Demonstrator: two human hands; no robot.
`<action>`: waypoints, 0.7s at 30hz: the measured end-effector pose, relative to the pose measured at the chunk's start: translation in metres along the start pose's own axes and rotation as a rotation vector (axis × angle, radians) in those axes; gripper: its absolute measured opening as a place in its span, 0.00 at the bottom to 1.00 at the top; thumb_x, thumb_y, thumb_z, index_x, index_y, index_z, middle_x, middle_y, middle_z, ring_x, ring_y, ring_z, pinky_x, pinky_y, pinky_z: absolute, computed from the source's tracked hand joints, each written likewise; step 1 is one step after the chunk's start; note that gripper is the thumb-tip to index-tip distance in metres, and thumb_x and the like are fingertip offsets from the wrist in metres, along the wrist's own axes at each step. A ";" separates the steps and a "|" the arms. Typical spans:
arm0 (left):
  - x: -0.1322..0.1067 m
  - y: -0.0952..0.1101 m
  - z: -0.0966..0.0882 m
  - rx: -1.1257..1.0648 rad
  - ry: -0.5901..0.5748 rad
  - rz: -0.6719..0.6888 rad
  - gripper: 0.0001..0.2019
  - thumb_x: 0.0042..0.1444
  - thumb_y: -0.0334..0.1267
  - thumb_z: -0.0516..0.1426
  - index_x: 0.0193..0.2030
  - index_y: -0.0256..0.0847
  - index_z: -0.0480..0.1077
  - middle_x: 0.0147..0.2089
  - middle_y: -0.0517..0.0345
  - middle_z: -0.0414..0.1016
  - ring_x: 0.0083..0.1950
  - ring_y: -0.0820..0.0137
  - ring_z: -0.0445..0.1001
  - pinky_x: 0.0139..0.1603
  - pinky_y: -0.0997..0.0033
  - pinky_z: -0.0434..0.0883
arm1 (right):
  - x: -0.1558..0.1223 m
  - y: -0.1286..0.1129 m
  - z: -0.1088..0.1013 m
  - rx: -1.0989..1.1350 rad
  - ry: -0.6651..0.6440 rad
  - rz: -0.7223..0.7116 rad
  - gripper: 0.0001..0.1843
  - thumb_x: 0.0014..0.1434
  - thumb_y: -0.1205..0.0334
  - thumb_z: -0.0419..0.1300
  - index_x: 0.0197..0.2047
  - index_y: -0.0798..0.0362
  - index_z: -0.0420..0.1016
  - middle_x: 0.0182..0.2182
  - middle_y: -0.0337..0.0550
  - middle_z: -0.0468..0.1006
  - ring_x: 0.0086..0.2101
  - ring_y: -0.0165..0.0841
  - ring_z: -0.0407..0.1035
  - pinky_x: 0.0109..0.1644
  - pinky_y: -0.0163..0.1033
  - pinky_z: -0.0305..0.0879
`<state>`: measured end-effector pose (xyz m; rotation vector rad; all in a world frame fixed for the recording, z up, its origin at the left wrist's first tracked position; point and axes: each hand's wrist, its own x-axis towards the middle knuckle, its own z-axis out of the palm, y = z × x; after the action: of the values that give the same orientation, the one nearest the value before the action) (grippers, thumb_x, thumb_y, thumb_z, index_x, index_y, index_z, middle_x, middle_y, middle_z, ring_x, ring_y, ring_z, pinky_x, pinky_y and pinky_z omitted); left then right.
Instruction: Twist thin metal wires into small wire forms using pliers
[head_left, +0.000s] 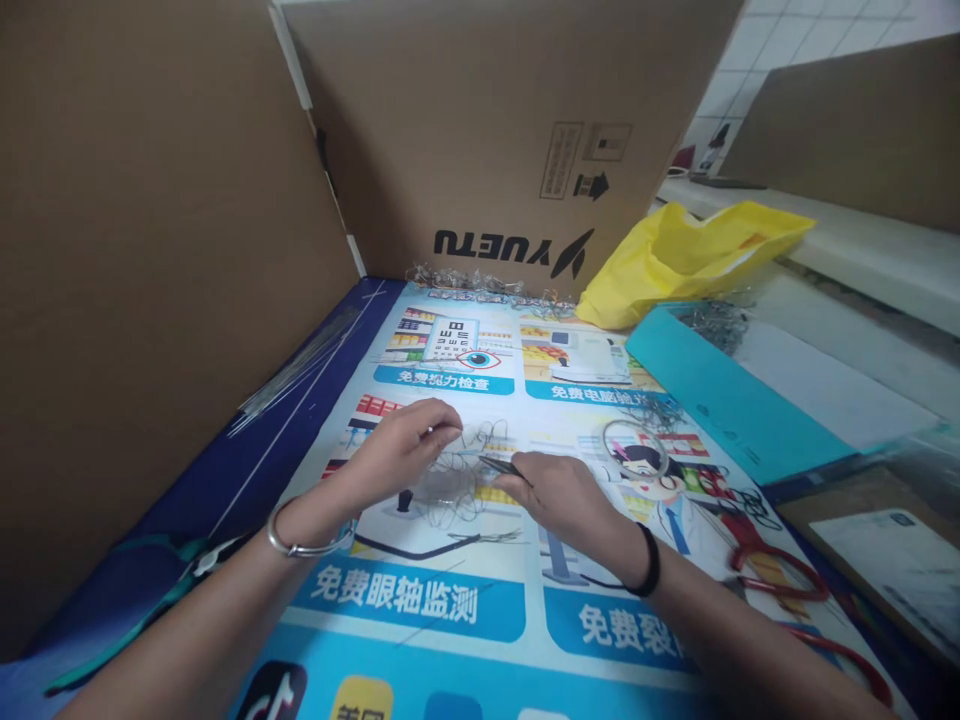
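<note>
My left hand (416,435) is closed in a pinch, with a thin wire (484,432) running from its fingertips toward the right. My right hand (559,490) grips a dark tool with a slim pointed tip (498,465). Its handle is hidden in the palm, so I cannot tell whether it is tweezers or pliers. The tip points left, toward the wire and the left fingertips. Below and between both hands lies a loose tangle of fine looped wire (454,490) on the printed sheet (525,580).
Cardboard panels (487,120) stand at the back and left. Straight wires (296,375) lie at left, a wire coil (635,447) and red-handled scissors (780,572) at right. A yellow bag (675,260) and a teal folder (720,400) sit back right. A teal-handled tool (142,610) lies lower left.
</note>
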<state>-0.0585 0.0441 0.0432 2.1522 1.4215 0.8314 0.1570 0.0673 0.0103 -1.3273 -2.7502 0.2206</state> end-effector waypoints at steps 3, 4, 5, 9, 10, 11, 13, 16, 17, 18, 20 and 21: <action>-0.005 -0.017 -0.003 -0.034 0.036 -0.136 0.07 0.58 0.36 0.50 0.32 0.40 0.66 0.31 0.61 0.69 0.33 0.72 0.67 0.34 0.73 0.63 | 0.001 0.003 0.007 0.038 0.034 0.035 0.24 0.63 0.45 0.43 0.30 0.53 0.68 0.28 0.41 0.77 0.28 0.33 0.70 0.26 0.34 0.46; -0.007 -0.021 -0.003 -0.043 0.028 -0.172 0.07 0.57 0.36 0.50 0.31 0.40 0.66 0.29 0.61 0.69 0.32 0.72 0.67 0.33 0.73 0.62 | 0.002 0.003 0.009 0.049 0.036 0.040 0.23 0.64 0.46 0.43 0.30 0.52 0.68 0.28 0.40 0.77 0.28 0.33 0.70 0.26 0.34 0.46; -0.010 -0.025 -0.002 -0.054 0.016 -0.201 0.06 0.56 0.36 0.51 0.31 0.39 0.66 0.29 0.62 0.69 0.32 0.72 0.67 0.33 0.74 0.62 | 0.002 0.004 0.010 0.056 0.036 0.044 0.22 0.64 0.46 0.43 0.29 0.52 0.67 0.27 0.40 0.76 0.28 0.33 0.70 0.26 0.34 0.47; -0.018 -0.034 0.002 -0.116 -0.040 -0.270 0.06 0.55 0.35 0.51 0.30 0.39 0.67 0.28 0.62 0.69 0.31 0.72 0.66 0.32 0.74 0.61 | 0.003 0.005 0.015 0.060 0.045 0.064 0.22 0.64 0.47 0.43 0.28 0.52 0.65 0.25 0.40 0.75 0.26 0.33 0.68 0.26 0.34 0.47; -0.019 -0.035 0.003 -0.128 -0.052 -0.284 0.06 0.55 0.35 0.51 0.30 0.39 0.67 0.28 0.62 0.69 0.31 0.73 0.66 0.31 0.75 0.60 | 0.003 0.005 0.016 0.060 0.052 0.071 0.23 0.64 0.46 0.43 0.27 0.52 0.65 0.24 0.41 0.74 0.26 0.33 0.68 0.26 0.34 0.47; -0.020 -0.036 0.004 -0.132 -0.061 -0.298 0.06 0.54 0.36 0.51 0.30 0.39 0.67 0.27 0.63 0.69 0.30 0.73 0.66 0.30 0.75 0.60 | 0.003 0.006 0.017 0.062 0.060 0.076 0.23 0.63 0.46 0.42 0.27 0.52 0.64 0.23 0.40 0.74 0.25 0.33 0.68 0.26 0.34 0.47; -0.022 -0.038 0.005 -0.127 -0.068 -0.319 0.06 0.54 0.36 0.51 0.30 0.40 0.67 0.26 0.63 0.68 0.29 0.73 0.66 0.28 0.75 0.59 | 0.003 0.008 0.020 0.072 0.072 0.070 0.24 0.64 0.45 0.40 0.26 0.52 0.63 0.22 0.40 0.73 0.24 0.33 0.67 0.26 0.34 0.47; -0.024 -0.040 0.006 -0.114 -0.059 -0.338 0.06 0.54 0.36 0.51 0.30 0.40 0.67 0.26 0.63 0.68 0.28 0.73 0.66 0.28 0.75 0.58 | 0.004 0.010 0.024 0.091 0.099 0.037 0.26 0.64 0.44 0.38 0.26 0.52 0.62 0.22 0.40 0.72 0.23 0.32 0.66 0.26 0.34 0.48; -0.025 -0.041 0.006 -0.111 -0.062 -0.346 0.06 0.54 0.36 0.51 0.30 0.40 0.67 0.26 0.63 0.68 0.28 0.73 0.66 0.28 0.75 0.58 | 0.005 0.010 0.025 0.096 0.107 0.028 0.26 0.64 0.44 0.37 0.26 0.52 0.62 0.22 0.40 0.72 0.23 0.32 0.66 0.26 0.34 0.48; -0.026 -0.041 0.006 -0.108 -0.071 -0.354 0.06 0.54 0.37 0.52 0.30 0.41 0.67 0.26 0.63 0.69 0.28 0.73 0.67 0.28 0.75 0.58 | 0.005 0.011 0.026 0.100 0.114 0.024 0.26 0.63 0.44 0.37 0.26 0.52 0.62 0.21 0.40 0.72 0.23 0.32 0.65 0.26 0.34 0.48; -0.027 -0.040 0.008 -0.082 -0.092 -0.363 0.06 0.55 0.39 0.52 0.30 0.41 0.66 0.26 0.64 0.69 0.28 0.73 0.67 0.27 0.75 0.57 | 0.007 0.011 0.026 0.105 0.122 0.024 0.26 0.63 0.43 0.37 0.26 0.52 0.61 0.21 0.40 0.71 0.22 0.32 0.64 0.25 0.34 0.48; -0.028 -0.039 0.009 -0.053 -0.094 -0.365 0.06 0.54 0.40 0.53 0.30 0.41 0.66 0.26 0.63 0.69 0.28 0.72 0.67 0.26 0.75 0.57 | 0.007 0.011 0.026 0.108 0.124 0.026 0.27 0.63 0.43 0.37 0.25 0.52 0.61 0.20 0.40 0.71 0.22 0.32 0.64 0.25 0.34 0.48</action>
<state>-0.0871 0.0336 0.0050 1.7892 1.6545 0.6149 0.1577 0.0771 -0.0173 -1.3038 -2.5820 0.2745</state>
